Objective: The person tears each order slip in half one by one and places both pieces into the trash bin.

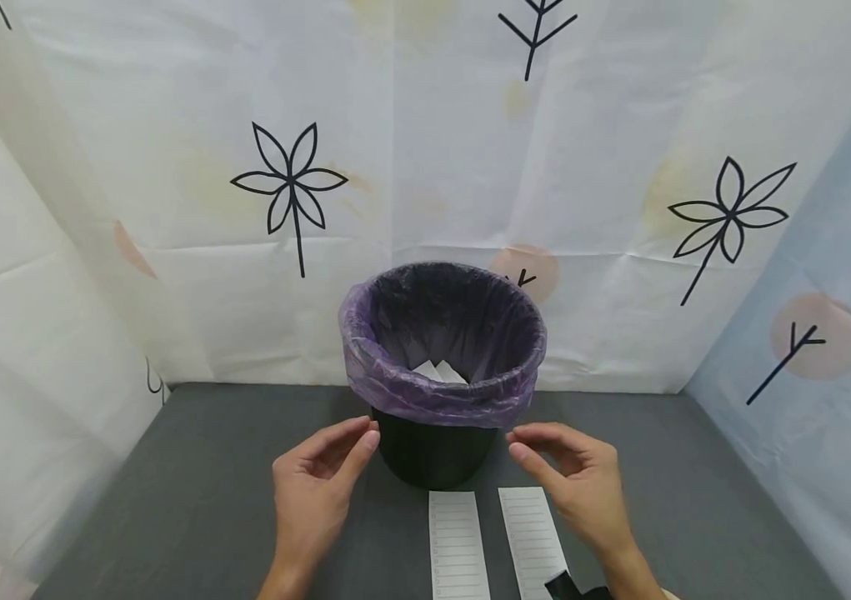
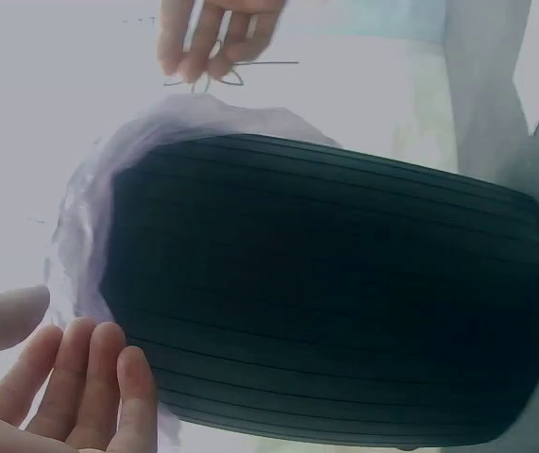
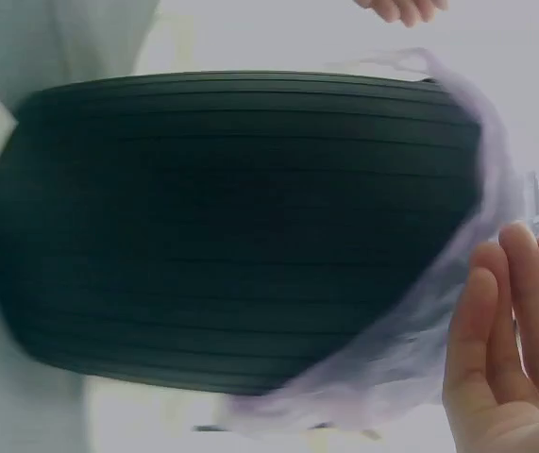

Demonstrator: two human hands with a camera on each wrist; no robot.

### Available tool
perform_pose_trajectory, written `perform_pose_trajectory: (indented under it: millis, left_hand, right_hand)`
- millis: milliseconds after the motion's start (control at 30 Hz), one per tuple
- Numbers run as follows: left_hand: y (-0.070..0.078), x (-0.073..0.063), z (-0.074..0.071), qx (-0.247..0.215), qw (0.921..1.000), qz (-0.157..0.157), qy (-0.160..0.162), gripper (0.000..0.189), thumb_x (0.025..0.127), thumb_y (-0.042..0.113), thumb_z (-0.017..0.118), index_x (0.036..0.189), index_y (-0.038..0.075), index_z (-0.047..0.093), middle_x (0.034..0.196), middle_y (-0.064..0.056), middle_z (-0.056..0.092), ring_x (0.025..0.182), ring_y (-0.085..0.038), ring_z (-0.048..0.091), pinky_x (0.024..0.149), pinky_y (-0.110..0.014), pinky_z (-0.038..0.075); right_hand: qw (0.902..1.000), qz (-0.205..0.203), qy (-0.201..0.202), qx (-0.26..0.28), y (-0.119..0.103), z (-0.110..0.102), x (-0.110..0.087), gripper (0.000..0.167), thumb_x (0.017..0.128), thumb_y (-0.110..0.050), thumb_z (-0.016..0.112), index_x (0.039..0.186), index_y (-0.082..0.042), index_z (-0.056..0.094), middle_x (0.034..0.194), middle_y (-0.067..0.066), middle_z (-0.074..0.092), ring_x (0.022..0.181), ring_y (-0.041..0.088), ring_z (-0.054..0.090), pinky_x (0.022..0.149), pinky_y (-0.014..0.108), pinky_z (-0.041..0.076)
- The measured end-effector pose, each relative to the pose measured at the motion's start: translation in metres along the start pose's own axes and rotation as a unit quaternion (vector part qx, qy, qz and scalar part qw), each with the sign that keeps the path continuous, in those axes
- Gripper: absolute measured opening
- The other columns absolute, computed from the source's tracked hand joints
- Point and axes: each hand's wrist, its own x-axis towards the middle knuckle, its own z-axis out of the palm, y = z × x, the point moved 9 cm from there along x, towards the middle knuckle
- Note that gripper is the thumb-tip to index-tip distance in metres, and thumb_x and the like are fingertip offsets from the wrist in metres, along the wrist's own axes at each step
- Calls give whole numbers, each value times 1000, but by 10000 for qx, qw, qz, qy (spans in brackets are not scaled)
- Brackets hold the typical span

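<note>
A dark ribbed trash bin (image 1: 436, 458) stands upright on the table, lined with a thin purple trash bag (image 1: 440, 404) folded down over its rim. Inside lie a few white paper pieces (image 1: 440, 372). My left hand (image 1: 316, 492) is held in front of the bin's left side, fingers loosely bent, nothing between thumb and fingers. On the other side, my right hand (image 1: 578, 483) mirrors it, also holding nothing. The left wrist view shows the left fingers (image 2: 104, 377) right by the bag's folded edge; the right wrist view shows the right fingers (image 3: 505, 311) overlapping the bag.
Two lined paper strips lie in front of the bin: a left strip (image 1: 458, 546) and a right strip (image 1: 533, 533) near my right wrist. The grey tabletop (image 1: 192, 483) runs back to a patterned cloth (image 1: 425, 167) behind the bin, with cloth at both sides.
</note>
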Motion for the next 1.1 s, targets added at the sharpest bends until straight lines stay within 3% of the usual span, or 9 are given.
perform_pose_trajectory:
  millis: [133, 333, 600, 833, 1100]
  left_hand:
    - [-15, -5, 1, 7, 9997, -212, -121, 18, 85, -7, 78, 103, -6, 76, 99, -18, 75, 91, -21, 75, 80, -30, 58]
    - [-44, -8, 12, 104, 9948, -712, -717, 20, 86, -3, 78, 105, -7, 74, 104, -22, 74, 93, -21, 74, 82, -29, 58]
    - [-76, -15, 23, 323, 9833, -1131, -1386, 25, 87, 6, 80, 110, -2, 74, 109, -18, 73, 95, -20, 73, 84, -28, 57]
    - [-102, -25, 32, 642, 9718, -1231, -1904, 35, 89, 14, 81, 114, -8, 71, 113, -22, 70, 99, -21, 71, 86, -27, 56]
    - [-129, -32, 33, 971, 9592, -1317, -2306, 38, 87, 16, 83, 114, -7, 71, 107, -19, 73, 99, -29, 71, 83, -25, 56]
  right_hand:
    - [9987, 310, -406, -22, 24, 8, -16, 23, 85, 18, 70, 106, 8, 70, 100, 12, 74, 94, 20, 72, 84, 27, 56]
    - [9938, 617, -921, 61, 55, 17, -28, 26, 86, 11, 74, 110, 4, 71, 101, 20, 72, 93, 25, 72, 82, 31, 58]
    - [9755, 1412, -1687, -20, 97, 31, -43, 34, 88, -3, 78, 119, 8, 66, 113, 27, 68, 102, 30, 70, 89, 40, 56]
    - [9658, 1829, -1824, -213, 123, 35, -53, 43, 87, -10, 81, 121, 9, 65, 118, 27, 67, 107, 39, 67, 94, 41, 54]
    - [9577, 2045, -1958, -518, 143, 39, -62, 51, 82, -13, 86, 124, 8, 65, 122, 22, 68, 113, 35, 64, 96, 33, 52]
